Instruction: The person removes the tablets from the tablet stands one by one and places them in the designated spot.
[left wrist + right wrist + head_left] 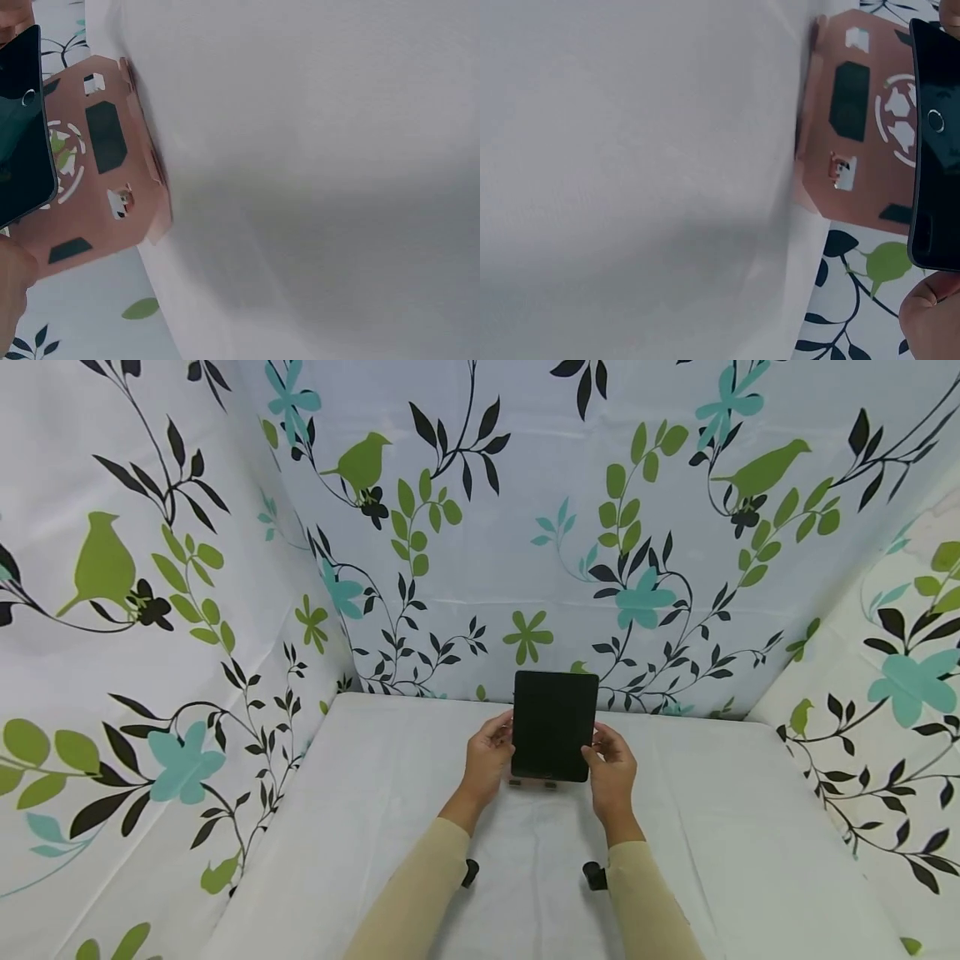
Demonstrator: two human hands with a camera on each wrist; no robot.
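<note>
A black tablet [555, 727] stands upright, screen facing me, in front of a rose-gold tablet stand [105, 180]. My left hand [487, 762] grips its left edge, thumb on the front. On the opposite edge, my right hand [612, 770] pinches it, also with the thumb on the front. The right wrist view shows the tablet's round home button [935, 121] and, behind it, the stand's cut-out backrest [859, 169]. In the head view the tablet covers most of the stand; only its front lip [534, 783] peeks out below.
A white cloth covers the table [405, 752], whose far edge lies just behind the stand. Curtains printed with birds and leaves [525, 527] hang at the back and both sides. Small black devices [595, 876] sit at both wrists.
</note>
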